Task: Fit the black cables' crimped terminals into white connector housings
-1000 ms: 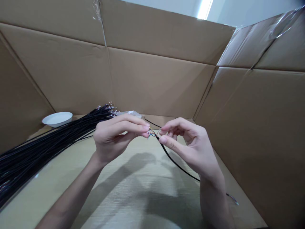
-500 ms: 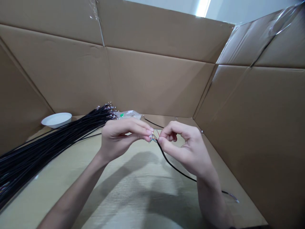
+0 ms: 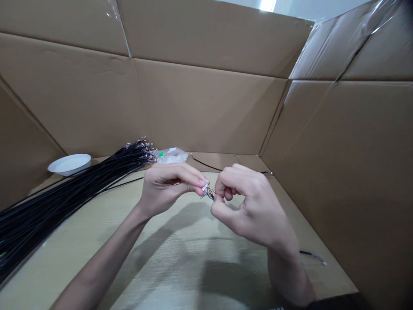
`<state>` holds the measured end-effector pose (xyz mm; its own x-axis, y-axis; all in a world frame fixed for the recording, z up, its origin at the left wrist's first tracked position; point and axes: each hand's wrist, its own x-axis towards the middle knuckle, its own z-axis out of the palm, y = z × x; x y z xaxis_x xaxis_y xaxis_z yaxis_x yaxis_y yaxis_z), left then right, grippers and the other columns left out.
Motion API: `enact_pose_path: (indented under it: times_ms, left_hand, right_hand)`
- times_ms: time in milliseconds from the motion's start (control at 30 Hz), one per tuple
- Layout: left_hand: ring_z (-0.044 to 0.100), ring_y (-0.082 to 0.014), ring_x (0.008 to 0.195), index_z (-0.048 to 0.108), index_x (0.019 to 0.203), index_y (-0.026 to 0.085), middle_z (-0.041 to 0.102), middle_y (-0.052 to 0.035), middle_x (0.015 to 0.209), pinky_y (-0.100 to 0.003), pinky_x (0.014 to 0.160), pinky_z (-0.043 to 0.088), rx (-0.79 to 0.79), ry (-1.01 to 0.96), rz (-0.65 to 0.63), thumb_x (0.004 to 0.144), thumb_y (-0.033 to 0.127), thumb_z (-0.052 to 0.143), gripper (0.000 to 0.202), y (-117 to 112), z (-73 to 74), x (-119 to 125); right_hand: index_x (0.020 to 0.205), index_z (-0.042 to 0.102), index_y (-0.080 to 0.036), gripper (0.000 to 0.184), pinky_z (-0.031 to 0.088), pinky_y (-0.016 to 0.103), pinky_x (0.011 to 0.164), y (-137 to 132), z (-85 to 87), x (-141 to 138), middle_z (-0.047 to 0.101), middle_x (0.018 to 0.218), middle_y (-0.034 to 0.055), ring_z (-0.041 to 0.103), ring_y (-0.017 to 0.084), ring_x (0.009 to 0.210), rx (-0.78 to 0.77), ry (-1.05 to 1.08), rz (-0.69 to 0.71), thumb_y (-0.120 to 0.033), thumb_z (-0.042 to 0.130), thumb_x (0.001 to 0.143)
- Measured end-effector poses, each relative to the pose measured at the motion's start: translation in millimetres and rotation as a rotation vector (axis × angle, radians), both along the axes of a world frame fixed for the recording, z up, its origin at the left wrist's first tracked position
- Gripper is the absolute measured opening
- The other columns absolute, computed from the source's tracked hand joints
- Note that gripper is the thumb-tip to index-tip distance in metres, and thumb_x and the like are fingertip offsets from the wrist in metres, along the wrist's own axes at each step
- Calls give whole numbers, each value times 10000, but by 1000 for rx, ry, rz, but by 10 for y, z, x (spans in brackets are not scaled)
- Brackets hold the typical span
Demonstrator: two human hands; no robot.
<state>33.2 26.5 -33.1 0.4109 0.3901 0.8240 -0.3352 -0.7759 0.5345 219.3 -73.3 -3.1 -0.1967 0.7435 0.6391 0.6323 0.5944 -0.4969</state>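
Note:
My left hand (image 3: 167, 187) pinches a tiny white connector (image 3: 204, 187) between thumb and forefinger. My right hand (image 3: 248, 204) is closed in a pinch on the thin coloured wire ends (image 3: 210, 192) of a black cable, right beside the connector. The cable runs behind my right hand and its far end (image 3: 312, 255) lies on the table at the right. Both hands hover above the light wooden table (image 3: 161, 258).
A large bundle of black cables (image 3: 64, 193) lies along the left. A white bowl (image 3: 69, 163) sits at the back left, a clear plastic bag of small parts (image 3: 171, 156) behind my hands. Cardboard walls (image 3: 209, 107) enclose the back and both sides. Loose cables lie near the back wall.
Both hands have come closer together and a little lower. My right fingers have curled tighter over the wire ends. The view has tilted slightly, shifting the bowl and bundle left.

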Motion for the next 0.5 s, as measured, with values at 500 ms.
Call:
enact_pose_path:
  times_ms: [500]
  left_hand:
    - [780,-98,794,836,896,230,807,-20,837,-122,744,652,91,21,12,779,13,844,246,3,37,13]
  right_hand:
    - [677,484,-156,133,341,253,636,15,-13,-5,509,643,-44,419,93,645,78,-63,6,-74,574,731]
